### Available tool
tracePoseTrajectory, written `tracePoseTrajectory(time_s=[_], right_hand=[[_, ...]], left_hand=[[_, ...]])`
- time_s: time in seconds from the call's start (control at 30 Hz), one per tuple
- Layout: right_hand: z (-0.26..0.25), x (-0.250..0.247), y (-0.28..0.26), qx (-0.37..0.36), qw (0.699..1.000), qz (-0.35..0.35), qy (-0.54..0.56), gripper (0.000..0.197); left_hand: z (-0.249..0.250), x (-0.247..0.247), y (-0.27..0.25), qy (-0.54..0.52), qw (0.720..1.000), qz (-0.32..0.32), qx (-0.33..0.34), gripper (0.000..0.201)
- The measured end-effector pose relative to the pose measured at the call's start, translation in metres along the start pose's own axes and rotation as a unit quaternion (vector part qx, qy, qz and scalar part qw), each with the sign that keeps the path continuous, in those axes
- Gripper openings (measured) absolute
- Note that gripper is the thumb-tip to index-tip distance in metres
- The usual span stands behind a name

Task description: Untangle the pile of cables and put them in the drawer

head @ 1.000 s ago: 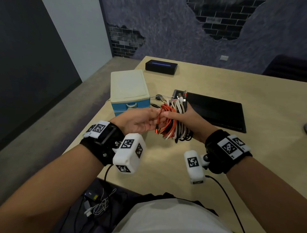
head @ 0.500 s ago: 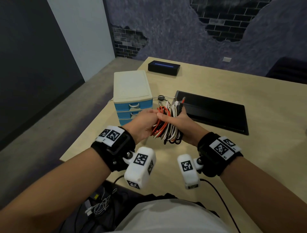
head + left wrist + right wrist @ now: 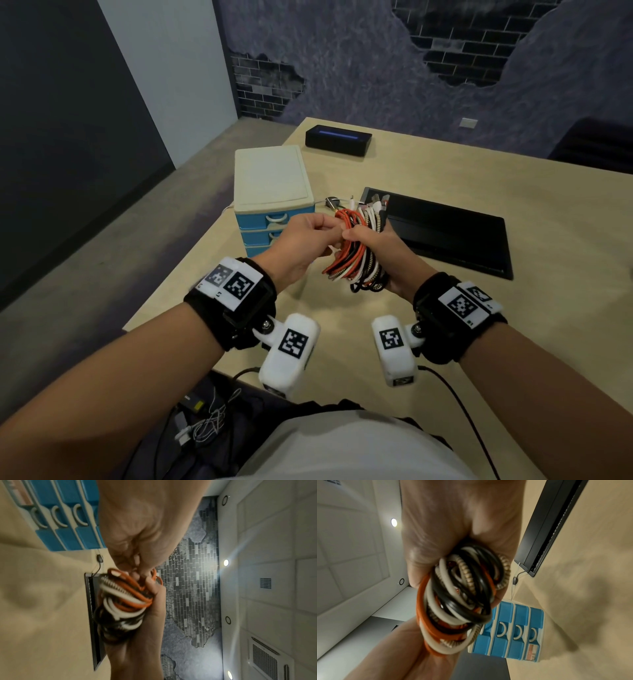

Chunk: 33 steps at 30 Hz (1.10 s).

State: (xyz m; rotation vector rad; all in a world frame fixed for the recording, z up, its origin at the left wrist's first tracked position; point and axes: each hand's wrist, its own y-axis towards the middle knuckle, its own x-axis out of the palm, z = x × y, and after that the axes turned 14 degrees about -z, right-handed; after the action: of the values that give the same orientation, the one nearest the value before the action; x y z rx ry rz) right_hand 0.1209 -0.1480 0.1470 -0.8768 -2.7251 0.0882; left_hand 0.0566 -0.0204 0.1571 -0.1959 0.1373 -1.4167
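A bundle of coiled cables (image 3: 356, 253), orange, white, black and braided, hangs above the table, gripped round its middle by my right hand (image 3: 373, 246). My left hand (image 3: 308, 236) meets it from the left and pinches a strand of the orange cable (image 3: 137, 592) at the bundle's top. In the right wrist view the cable loops (image 3: 462, 599) fill my right hand (image 3: 453, 527). The blue drawer unit (image 3: 270, 205) with a cream top stands just beyond my left hand, all its drawers closed (image 3: 510, 631).
A black flat tray (image 3: 445, 233) lies on the table right of the bundle, and a black box (image 3: 337, 140) sits at the far edge. A thin cable with a small black plug (image 3: 330, 202) lies between drawer unit and tray. More cables lie on the floor (image 3: 202, 421).
Both hands and the bundle have drawn closer to my body and slightly up. My left hand went from open fingers at the orange cable to a pinch on it.
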Motion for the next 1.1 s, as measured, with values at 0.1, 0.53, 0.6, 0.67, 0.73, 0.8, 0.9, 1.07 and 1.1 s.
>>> tracePoseTrajectory(time_s=[0.1, 0.53, 0.6, 0.67, 0.73, 0.8, 0.9, 1.07, 1.1], right_hand=[[-0.003, -0.005, 0.0, 0.014, 1.0, 0.009, -0.025, 0.018], [-0.015, -0.002, -0.002, 0.141, 0.967, -0.134, -0.163, 0.01], [-0.016, 0.003, -0.003, 0.171, 0.958, -0.167, -0.159, 0.009], [-0.017, 0.003, -0.006, 0.204, 0.946, -0.208, -0.143, 0.008], [-0.018, 0.002, -0.006, 0.219, 0.936, -0.238, -0.138, 0.013], [-0.018, 0.002, -0.006, 0.226, 0.931, -0.252, -0.136, 0.017], [-0.016, 0.001, -0.007, 0.249, 0.924, -0.256, -0.135, 0.029], [-0.015, -0.002, -0.006, 0.285, 0.907, -0.259, -0.171, 0.045], [-0.016, -0.002, -0.006, 0.29, 0.906, -0.249, -0.183, 0.051]], left_hand=[[0.007, -0.01, -0.001, 0.019, 0.998, -0.063, -0.012, 0.015], [-0.006, -0.025, -0.01, 0.753, 0.598, -0.063, 0.267, 0.095], [-0.009, -0.024, -0.006, 0.76, 0.565, -0.076, 0.312, 0.081], [-0.01, -0.026, -0.002, 0.755, 0.547, -0.088, 0.35, 0.066], [-0.01, -0.027, 0.003, 0.745, 0.54, -0.094, 0.38, 0.049], [-0.008, -0.027, 0.007, 0.733, 0.543, -0.105, 0.396, 0.036], [-0.005, -0.025, 0.009, 0.706, 0.573, -0.136, 0.393, 0.022], [-0.009, -0.024, 0.007, 0.705, 0.591, -0.14, 0.367, 0.021], [-0.01, -0.024, 0.008, 0.706, 0.59, -0.14, 0.365, 0.022]])
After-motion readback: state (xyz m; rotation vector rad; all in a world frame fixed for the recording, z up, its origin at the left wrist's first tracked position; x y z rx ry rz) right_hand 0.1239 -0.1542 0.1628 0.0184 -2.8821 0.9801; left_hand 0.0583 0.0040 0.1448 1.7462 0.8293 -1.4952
